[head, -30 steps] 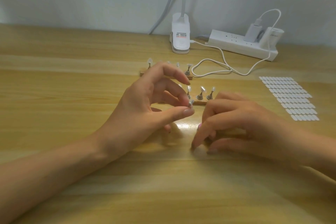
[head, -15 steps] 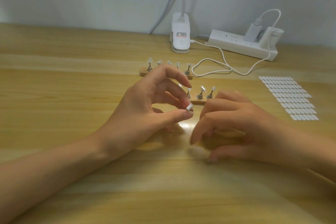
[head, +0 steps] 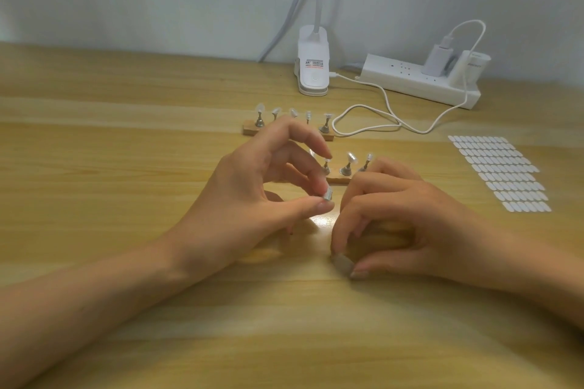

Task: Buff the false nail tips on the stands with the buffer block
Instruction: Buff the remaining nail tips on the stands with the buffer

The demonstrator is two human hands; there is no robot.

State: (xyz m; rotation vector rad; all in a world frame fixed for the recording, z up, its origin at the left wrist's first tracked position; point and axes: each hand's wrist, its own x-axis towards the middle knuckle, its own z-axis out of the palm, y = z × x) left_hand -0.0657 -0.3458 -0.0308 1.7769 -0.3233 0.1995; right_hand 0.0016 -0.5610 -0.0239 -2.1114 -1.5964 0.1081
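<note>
While your left hand (head: 249, 196) pinches a small metal stand (head: 327, 195) between thumb and fingertip, hold it low and steady over the table (head: 94, 167). Behind it, the far row (head: 288, 123) and near row (head: 346, 167) carry the nail tips (head: 350, 156) on their wooden bases. Your right hand (head: 410, 224) is curled, thumb and forefinger nipping a small grey piece (head: 343, 264) against the wood; whether that is a tip or the buffer, I cannot tell. Seat the tip squarely first, then stroke lightly in one direction, bracing the stand so it doesn't twist loose.
</note>
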